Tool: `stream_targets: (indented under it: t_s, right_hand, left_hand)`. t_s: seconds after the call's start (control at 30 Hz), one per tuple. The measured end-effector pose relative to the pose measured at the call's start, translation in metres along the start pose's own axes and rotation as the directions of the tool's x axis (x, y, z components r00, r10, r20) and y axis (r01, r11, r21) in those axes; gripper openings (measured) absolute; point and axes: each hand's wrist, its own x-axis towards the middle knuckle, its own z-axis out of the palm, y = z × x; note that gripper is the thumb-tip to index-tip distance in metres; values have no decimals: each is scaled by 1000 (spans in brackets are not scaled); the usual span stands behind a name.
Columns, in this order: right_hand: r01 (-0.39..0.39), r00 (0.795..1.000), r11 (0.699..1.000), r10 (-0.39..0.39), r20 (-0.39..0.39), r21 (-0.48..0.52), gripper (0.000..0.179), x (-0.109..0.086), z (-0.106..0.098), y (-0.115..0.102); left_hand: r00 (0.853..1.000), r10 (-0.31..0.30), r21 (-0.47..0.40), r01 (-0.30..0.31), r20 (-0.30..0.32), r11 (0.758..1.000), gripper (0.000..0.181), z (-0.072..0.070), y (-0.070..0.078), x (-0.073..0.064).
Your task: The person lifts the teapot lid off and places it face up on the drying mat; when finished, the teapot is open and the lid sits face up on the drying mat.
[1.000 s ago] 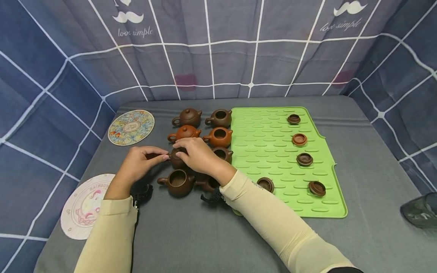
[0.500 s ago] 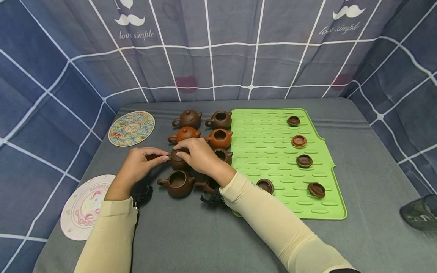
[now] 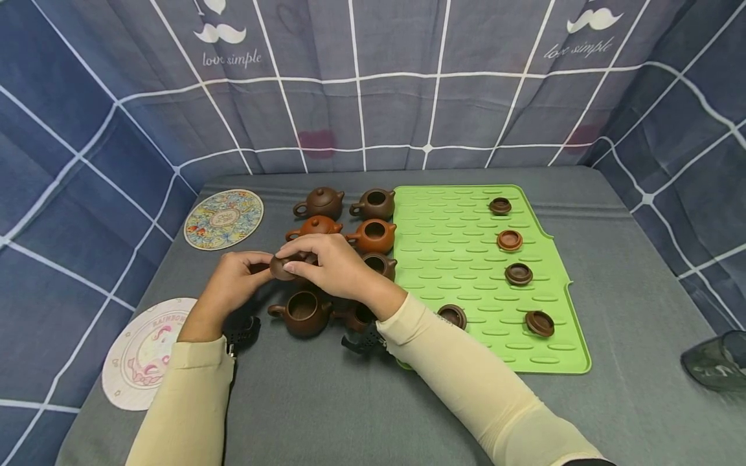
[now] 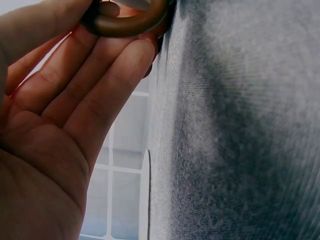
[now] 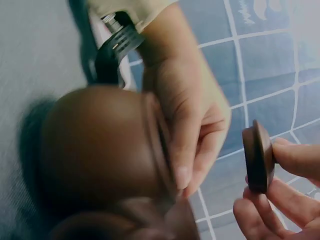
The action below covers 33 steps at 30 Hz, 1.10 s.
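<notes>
My right hand pinches a round brown teapot lid by its knob. The lid is off its pot, tilted on edge in the right wrist view, and close to my left hand's fingertips in the head view. My left hand grips a small brown teapot by its ring handle; my right hand and the lid mostly hide that pot in the head view. Just nearer stands a lidless brown teapot. Beyond are an orange lidded teapot and a dark brown lidded teapot.
A second column of lidless teapots, including an orange one, stands along the left edge of a green mat. Several lids, one of them brown, lie on the mat. Two round mats are at left, a dark glass at right.
My right hand has lifted the lid off the third-row teapot and moved it a little left toward my left hand. My left hand stays in place at the handle.
</notes>
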Motion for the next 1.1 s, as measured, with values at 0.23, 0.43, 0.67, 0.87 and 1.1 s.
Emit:
stream_targets:
  t_s: [0.23,0.43,0.67,0.87,1.1]
  right_hand:
    - [-32,998,960,14,66,277,43,-4,-11,-9]
    - [-64,994,901,20,107,430,51,-13,-24,-11]
    - [-72,996,857,36,80,510,50,-35,-50,-4]
    - [-134,989,828,144,24,544,58,-59,-71,5]
    - [-238,945,817,321,-70,525,60,-90,-102,18]
  left_hand:
    - [1000,10,1,-10,0,1000,8,1,-3,-1]
    - [999,-31,-22,32,19,999,11,4,-3,-1]
    - [1000,-22,-60,23,19,998,10,2,-1,-1]
    - [1000,-23,-55,24,16,998,9,2,-1,-2]
    - [1000,-20,-45,21,10,999,10,3,-1,-2]
